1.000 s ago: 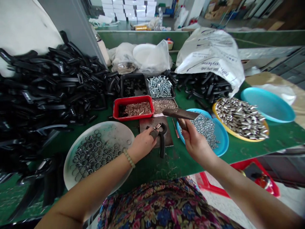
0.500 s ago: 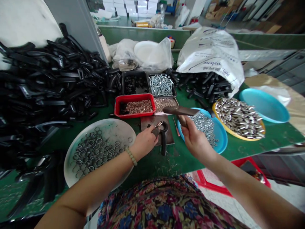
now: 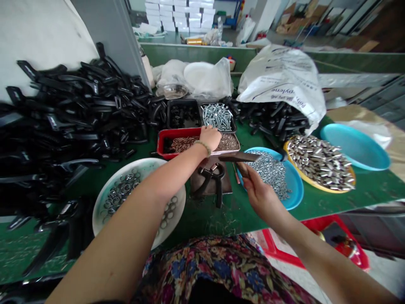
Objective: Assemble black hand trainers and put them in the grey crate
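My right hand (image 3: 259, 192) grips a hammer (image 3: 238, 157) by its handle, with the head held level above the bench. My left hand (image 3: 211, 137) reaches over the small-parts tray (image 3: 232, 147), beside the red tray (image 3: 164, 143) of copper-coloured pins; its fingers are bent downward, and their tips and anything in them are hidden. Between my hands, a black two-handled tool (image 3: 218, 183) with a metal piece at its top rests on a dark metal plate (image 3: 228, 189). A thin red-handled tool (image 3: 236, 175) lies right of the plate.
A white basin (image 3: 180, 211) of metal rings stands left. Blue (image 3: 295, 198) and yellow (image 3: 316, 185) basins hold small metal parts at right. Black handles (image 3: 95, 109) pile up at far left. Bolts (image 3: 218, 116) fill a tray behind my left hand.
My left hand has left the black tool and moved forward to the small-parts tray. The black tool now shows two handles on the plate. My right hand still holds the hammer.
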